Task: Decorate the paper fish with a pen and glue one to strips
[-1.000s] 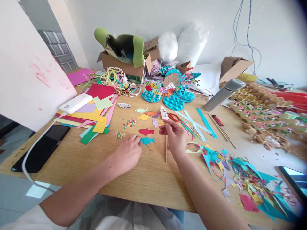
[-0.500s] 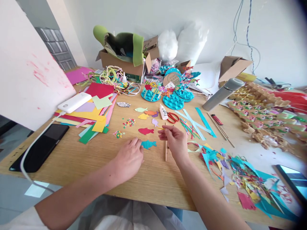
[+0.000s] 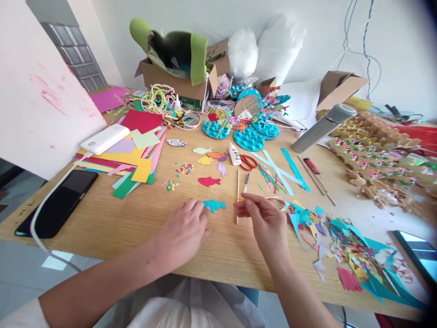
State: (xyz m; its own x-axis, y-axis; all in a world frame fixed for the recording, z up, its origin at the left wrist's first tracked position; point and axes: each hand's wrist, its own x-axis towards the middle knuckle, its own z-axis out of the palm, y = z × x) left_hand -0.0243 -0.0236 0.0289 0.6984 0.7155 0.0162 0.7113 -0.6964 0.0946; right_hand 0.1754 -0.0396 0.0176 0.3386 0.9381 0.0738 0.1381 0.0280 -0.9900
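A blue paper fish (image 3: 215, 206) lies on the table. My left hand (image 3: 184, 230) rests palm down beside it, bent fingertips holding its left end against the wood. Between the thumb and fingers of my right hand (image 3: 266, 221) is a thin yellow paper strip (image 3: 236, 198), its free end pointing left toward the fish. Under those fingers runs a wooden stick (image 3: 238, 182), partly covered. A pen-like tool (image 3: 246, 181) lies beside the stick. Farther up are a red paper fish (image 3: 209, 181), a purple one (image 3: 221, 169) and several others.
A white glue bottle (image 3: 235, 155) stands near red-handled scissors (image 3: 248, 162). Narrow colored strips (image 3: 271, 177) lie right of them, paper scraps (image 3: 344, 246) farther right. Colored sheets (image 3: 141, 119), a power bank (image 3: 105, 139) and a phone (image 3: 58, 202) occupy the left. A grey flask (image 3: 324, 127) leans at back right.
My right hand has moved right and toward me with the yellow strip, uncovering the pen-like tool. My left hand stays at the blue fish. The view has shifted slightly.
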